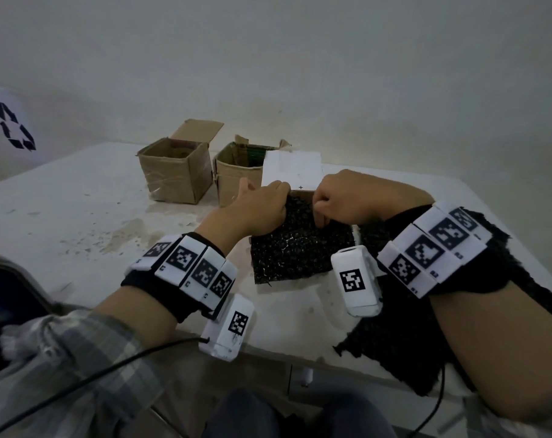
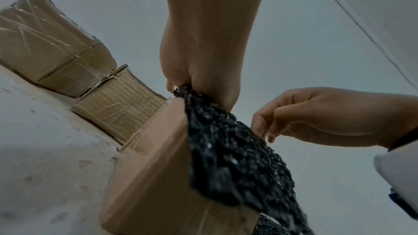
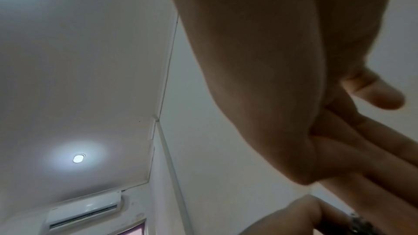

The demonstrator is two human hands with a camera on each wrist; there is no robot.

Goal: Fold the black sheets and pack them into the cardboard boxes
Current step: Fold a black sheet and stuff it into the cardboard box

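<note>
A rough black sheet point(image 1: 300, 251) hangs from both hands over the front of the nearest cardboard box point(image 2: 153, 167). In the head view that box is mostly hidden, and only its white flap point(image 1: 292, 172) shows behind the hands. My left hand point(image 1: 268, 203) pinches the sheet's upper left corner, with the pinch point(image 2: 181, 85) right at the box's top edge. My right hand point(image 1: 328, 203), fingers curled, pinches the upper edge a little to the right point(image 2: 267, 131). The sheet's lower part lies on the table. The right wrist view shows only my palm and fingers against the ceiling.
Two more open cardboard boxes point(image 1: 176, 169) point(image 1: 233, 175) stand behind and left of the near one. A pile of black sheets point(image 1: 394, 343) lies under my right forearm at the table's front right. The stained white table point(image 1: 79, 216) ends near my body. A wall stands close behind.
</note>
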